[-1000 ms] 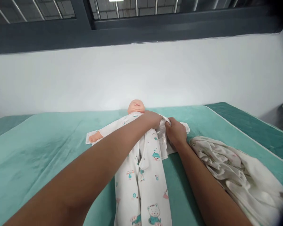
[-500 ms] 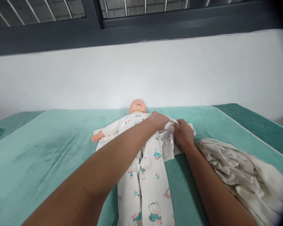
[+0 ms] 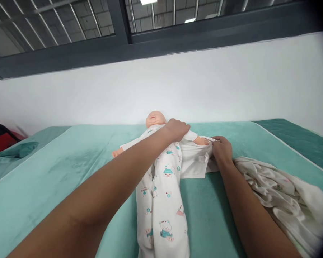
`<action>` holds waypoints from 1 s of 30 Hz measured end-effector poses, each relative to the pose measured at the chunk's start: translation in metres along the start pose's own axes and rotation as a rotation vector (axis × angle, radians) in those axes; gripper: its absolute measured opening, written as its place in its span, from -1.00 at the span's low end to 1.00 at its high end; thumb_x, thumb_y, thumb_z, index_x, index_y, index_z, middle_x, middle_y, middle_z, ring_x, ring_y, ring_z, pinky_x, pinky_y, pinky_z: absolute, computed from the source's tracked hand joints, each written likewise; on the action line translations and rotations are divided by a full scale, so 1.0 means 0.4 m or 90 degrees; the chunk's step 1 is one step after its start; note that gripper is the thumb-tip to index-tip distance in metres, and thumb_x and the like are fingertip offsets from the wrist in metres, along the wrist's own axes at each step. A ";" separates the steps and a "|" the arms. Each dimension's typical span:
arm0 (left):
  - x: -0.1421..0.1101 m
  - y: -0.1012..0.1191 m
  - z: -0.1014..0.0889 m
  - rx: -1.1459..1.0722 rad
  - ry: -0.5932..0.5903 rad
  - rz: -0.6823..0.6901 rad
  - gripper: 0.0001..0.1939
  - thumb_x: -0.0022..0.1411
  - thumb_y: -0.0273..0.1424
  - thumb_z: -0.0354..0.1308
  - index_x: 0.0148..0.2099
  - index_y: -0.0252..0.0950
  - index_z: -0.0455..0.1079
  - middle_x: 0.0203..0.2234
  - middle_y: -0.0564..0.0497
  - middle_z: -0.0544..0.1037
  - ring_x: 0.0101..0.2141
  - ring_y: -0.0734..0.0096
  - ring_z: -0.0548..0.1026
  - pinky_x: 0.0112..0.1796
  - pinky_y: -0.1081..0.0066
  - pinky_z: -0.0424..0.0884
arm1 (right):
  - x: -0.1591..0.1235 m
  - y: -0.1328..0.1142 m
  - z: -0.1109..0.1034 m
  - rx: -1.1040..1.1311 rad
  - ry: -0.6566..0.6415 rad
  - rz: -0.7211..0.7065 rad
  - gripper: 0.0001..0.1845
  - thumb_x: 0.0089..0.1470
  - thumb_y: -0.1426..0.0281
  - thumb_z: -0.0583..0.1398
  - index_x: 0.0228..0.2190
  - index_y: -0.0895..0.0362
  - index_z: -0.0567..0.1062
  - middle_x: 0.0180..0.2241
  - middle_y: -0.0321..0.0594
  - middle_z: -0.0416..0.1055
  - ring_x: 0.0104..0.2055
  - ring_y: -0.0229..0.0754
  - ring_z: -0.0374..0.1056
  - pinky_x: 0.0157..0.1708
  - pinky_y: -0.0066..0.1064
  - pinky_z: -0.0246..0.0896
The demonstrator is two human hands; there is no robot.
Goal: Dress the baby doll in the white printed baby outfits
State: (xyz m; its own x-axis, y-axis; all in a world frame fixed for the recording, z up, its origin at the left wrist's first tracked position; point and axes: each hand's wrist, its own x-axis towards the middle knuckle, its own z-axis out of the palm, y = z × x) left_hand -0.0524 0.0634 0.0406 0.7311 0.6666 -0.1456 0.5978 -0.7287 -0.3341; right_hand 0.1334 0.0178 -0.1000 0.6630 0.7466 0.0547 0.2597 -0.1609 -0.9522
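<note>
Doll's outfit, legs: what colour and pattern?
The legs are white with scattered teal and pink cartoon prints; best seen in the head view.

Two human hands [image 3: 178, 129] [image 3: 223, 148], one dressed doll [image 3: 167, 175], one crumpled cloth bundle [image 3: 285, 193]

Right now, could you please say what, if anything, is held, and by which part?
The right hand pinches the white cloth by its edge; the left hand is at the doll's sleeved arm, grip hidden.

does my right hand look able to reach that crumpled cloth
Probably yes: the crumpled cloth lies just beside your right forearm, nothing visible on top, though your right hand would first need to release the white garment.
</note>
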 end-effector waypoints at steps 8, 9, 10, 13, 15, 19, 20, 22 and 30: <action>0.008 0.018 0.032 -0.066 0.017 -0.044 -0.60 0.19 -0.51 0.07 0.10 -0.32 0.28 -0.05 -0.20 0.51 -0.09 0.08 0.51 -0.15 0.20 0.38 | 0.009 0.004 0.001 0.360 -0.030 -0.063 -0.47 -0.45 0.50 0.05 -0.27 0.12 0.41 -0.15 -0.11 0.53 -0.13 -0.07 0.49 -0.27 -0.32 0.39; 0.009 0.029 0.040 -0.085 0.019 -0.052 -0.61 0.20 -0.49 0.07 0.10 -0.32 0.28 -0.02 -0.20 0.50 -0.06 0.06 0.49 -0.13 0.18 0.38 | 0.009 0.002 -0.001 0.397 -0.028 -0.069 -0.47 -0.45 0.51 0.04 -0.27 0.11 0.40 -0.13 -0.11 0.52 -0.09 -0.08 0.49 -0.22 -0.31 0.40; 0.005 0.041 0.047 -0.109 0.028 -0.059 -0.60 0.21 -0.48 0.07 0.11 -0.31 0.28 0.01 -0.19 0.49 -0.03 0.06 0.48 -0.10 0.17 0.38 | 0.010 0.001 -0.003 0.410 -0.022 -0.076 -0.47 -0.45 0.51 0.04 -0.28 0.10 0.39 -0.12 -0.12 0.52 -0.07 -0.10 0.48 -0.17 -0.29 0.40; -0.039 0.074 0.061 -0.218 0.131 -0.077 -0.57 0.28 -0.45 -0.01 0.19 -0.27 0.22 0.07 -0.14 0.47 0.02 0.13 0.45 -0.06 0.20 0.37 | 0.009 -0.001 -0.003 0.397 0.008 -0.119 -0.53 -0.43 0.52 0.03 -0.32 0.09 0.39 -0.18 -0.14 0.54 -0.08 -0.11 0.48 -0.09 -0.23 0.38; -0.099 0.081 0.074 -0.327 0.258 -0.116 -0.58 0.34 -0.43 -0.07 0.22 -0.22 0.21 0.10 -0.07 0.47 0.06 0.22 0.44 -0.01 0.23 0.35 | 0.002 -0.003 0.000 0.310 0.019 -0.180 -0.57 -0.36 0.52 0.02 -0.32 0.10 0.40 -0.20 -0.13 0.54 -0.10 -0.09 0.48 -0.08 -0.19 0.37; -0.251 0.048 0.158 -0.562 0.508 -0.328 -0.69 0.40 -0.29 -0.09 0.10 -0.15 0.34 0.08 -0.01 0.49 0.11 0.30 0.40 0.14 0.28 0.27 | -0.042 -0.020 0.017 -0.107 -0.029 -0.369 -0.58 -0.13 0.52 0.03 -0.21 0.11 0.49 -0.16 -0.09 0.54 -0.04 0.00 0.42 0.02 -0.07 0.25; -0.285 0.034 0.191 -0.633 0.538 -0.378 -0.69 0.39 -0.26 -0.06 0.09 -0.16 0.34 0.09 -0.01 0.48 0.12 0.28 0.39 0.15 0.29 0.26 | -0.058 -0.026 0.025 -0.207 -0.049 -0.414 -0.57 -0.08 0.52 0.03 -0.16 0.11 0.50 -0.13 -0.09 0.54 0.00 0.01 0.40 0.08 -0.03 0.18; -0.337 0.009 0.256 -0.770 0.530 -0.452 -0.65 0.37 -0.18 -0.02 0.12 -0.14 0.33 0.14 0.01 0.45 0.12 0.25 0.40 0.15 0.27 0.28 | -0.088 -0.036 0.043 -0.336 -0.073 -0.483 -0.53 0.03 0.51 0.02 -0.03 0.11 0.46 0.00 -0.09 0.49 0.10 0.02 0.33 0.23 0.07 -0.04; -0.353 -0.004 0.323 -0.963 0.436 -0.380 -0.50 0.36 -0.08 -0.01 0.29 -0.04 0.22 0.31 0.09 0.25 0.31 0.25 0.16 0.30 0.23 0.05 | -0.156 -0.061 0.100 -0.227 -0.284 -0.512 -0.55 0.32 0.20 -0.07 0.15 -0.03 0.33 0.28 -0.19 0.23 0.37 -0.06 0.02 0.35 0.10 -0.38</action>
State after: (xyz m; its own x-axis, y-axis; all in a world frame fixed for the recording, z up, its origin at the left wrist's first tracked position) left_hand -0.1991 -0.0093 -0.0586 0.0751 0.9815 0.1763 0.2722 -0.1902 0.9432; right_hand 0.0577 0.0009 -0.0923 -0.1104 0.8820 0.4582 0.7617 0.3712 -0.5310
